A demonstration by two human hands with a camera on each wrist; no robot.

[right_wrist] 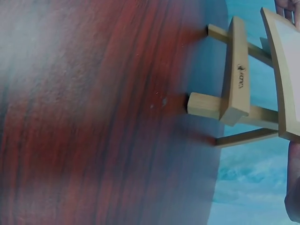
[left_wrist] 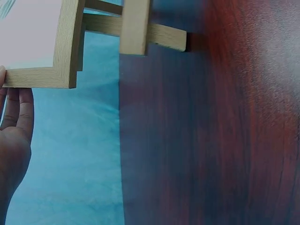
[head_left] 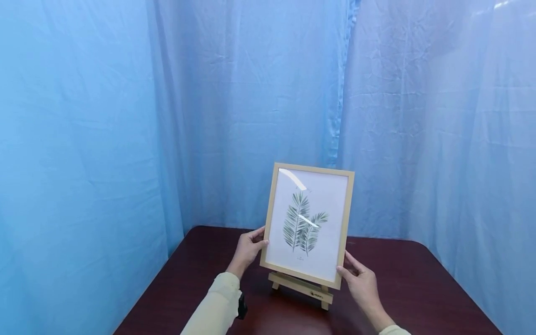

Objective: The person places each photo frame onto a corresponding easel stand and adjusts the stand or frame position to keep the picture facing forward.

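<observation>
Both hands hold a light wooden picture frame with a print of green fern-like leaves under shiny glazing. My left hand grips its left edge, thumb in front and fingers behind. Lower on the opposite edge, my right hand pinches it the same way. A small wooden easel stands on the table below and behind the frame. In the right wrist view a gap shows between the frame's bottom edge and the easel's ledge, which bears a small dark logo. The frame leans slightly clockwise in the head view.
The dark red-brown glossy table has rounded far corners. Light blue curtains hang close behind it and along both sides. A dark band sits at the left wrist, by a pale sleeve.
</observation>
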